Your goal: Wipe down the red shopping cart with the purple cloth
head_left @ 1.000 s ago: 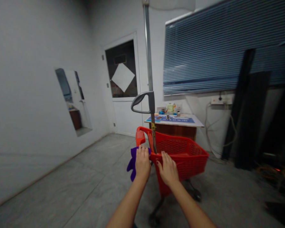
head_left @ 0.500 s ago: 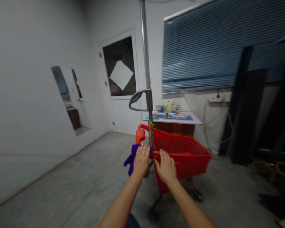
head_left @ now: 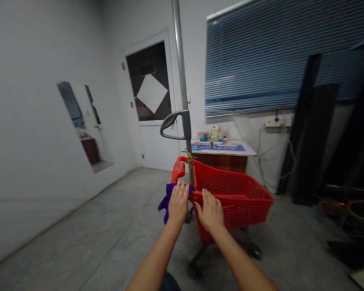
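Note:
A red shopping cart [head_left: 236,208] stands directly in front of me, its basket stretching to the right. My left hand [head_left: 178,204] lies over a purple cloth [head_left: 166,202] on the cart's handle side, fingers together and pressing it down. Loose ends of the cloth hang to the left like glove fingers. At the near corner of the basket, my right hand [head_left: 211,212] holds the rim, fingertips over the edge and thumb apart. A metal pole [head_left: 181,60] with a grey loop handle [head_left: 176,124] rises from the cart just beyond my hands.
Behind the cart is a low table [head_left: 224,152] with bottles and small items on it. A white door [head_left: 159,145] is at the back, and a mirror [head_left: 89,121] hangs on the left wall. Dark tall panels [head_left: 312,141] and cables are on the right.
My view has shifted slightly, so the pole and door sit a little farther left and higher. Both hands keep nearly the same places on the cart and cloth.

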`<state>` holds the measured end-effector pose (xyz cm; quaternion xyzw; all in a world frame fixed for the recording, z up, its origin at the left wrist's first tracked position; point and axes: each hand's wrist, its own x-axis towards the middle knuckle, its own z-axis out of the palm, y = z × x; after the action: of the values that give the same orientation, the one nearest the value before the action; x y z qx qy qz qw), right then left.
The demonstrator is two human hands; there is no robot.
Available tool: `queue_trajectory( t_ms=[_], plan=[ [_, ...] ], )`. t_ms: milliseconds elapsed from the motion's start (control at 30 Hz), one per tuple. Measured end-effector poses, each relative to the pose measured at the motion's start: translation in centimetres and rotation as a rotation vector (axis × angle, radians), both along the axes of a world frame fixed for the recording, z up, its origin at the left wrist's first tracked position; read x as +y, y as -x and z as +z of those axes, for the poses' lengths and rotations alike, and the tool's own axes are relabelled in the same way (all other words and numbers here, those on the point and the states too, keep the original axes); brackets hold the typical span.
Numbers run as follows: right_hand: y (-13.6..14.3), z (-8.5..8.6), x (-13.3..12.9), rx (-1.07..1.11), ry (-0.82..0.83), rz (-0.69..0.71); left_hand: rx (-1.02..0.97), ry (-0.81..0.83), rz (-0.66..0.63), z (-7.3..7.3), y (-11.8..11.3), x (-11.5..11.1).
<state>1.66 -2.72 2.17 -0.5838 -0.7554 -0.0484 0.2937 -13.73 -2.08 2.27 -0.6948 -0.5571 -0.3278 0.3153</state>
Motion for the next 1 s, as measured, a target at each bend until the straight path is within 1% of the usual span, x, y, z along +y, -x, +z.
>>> queue_trajectory(
  t_ms=[67,133,200,267,367,433,533,600,700,767,900,933,1000],
  plan=[
    [0.0,0.0,0.0,-0.005,0.004,0.003,-0.031,0.0,0.023,0.6,0.8,0.0],
    [0.2,0.1,0.0,-0.008,0.011,-0.002,-0.094,-0.016,0.056,0.8,1.1,0.1],
    [0.4,0.1,0.0,-0.011,0.014,-0.014,-0.143,-0.037,0.07,0.6,0.8,0.3],
    [0.5,0.2,0.0,-0.014,0.013,-0.022,-0.165,-0.062,0.074,0.1,0.1,0.4],
    [0.5,0.2,-0.1,-0.018,0.012,-0.024,-0.134,-0.077,0.059,-0.6,-0.4,0.3],
    [0.5,0.2,0.0,-0.022,0.008,-0.024,-0.07,-0.062,0.025,-0.7,-0.2,0.1],
    [0.3,0.1,0.0,-0.027,0.002,-0.015,0.027,-0.017,-0.032,-0.4,0.9,-0.2],
    [0.2,0.1,0.1,-0.025,-0.003,0.0,0.001,-0.019,-0.026,-0.2,1.4,-0.2],
    [-0.1,-0.2,0.4,-0.004,-0.011,0.034,-0.116,-0.08,-0.009,-0.5,1.6,0.0],
    [-0.6,-0.6,0.9,0.015,-0.01,0.071,-0.125,-0.109,-0.046,-0.9,1.5,0.0],
    [-2.9,-2.2,2.7,0.015,0.003,0.187,-0.031,-0.16,-0.173,-1.2,0.6,-0.5],
    [-3.7,-2.8,3.3,0.017,0.011,0.181,0.001,-0.164,-0.209,-1.1,0.1,-0.7],
    [-5.4,-3.9,4.5,0.024,0.024,0.12,0.078,-0.144,-0.271,-0.6,-1.1,-0.8]
  ],
)
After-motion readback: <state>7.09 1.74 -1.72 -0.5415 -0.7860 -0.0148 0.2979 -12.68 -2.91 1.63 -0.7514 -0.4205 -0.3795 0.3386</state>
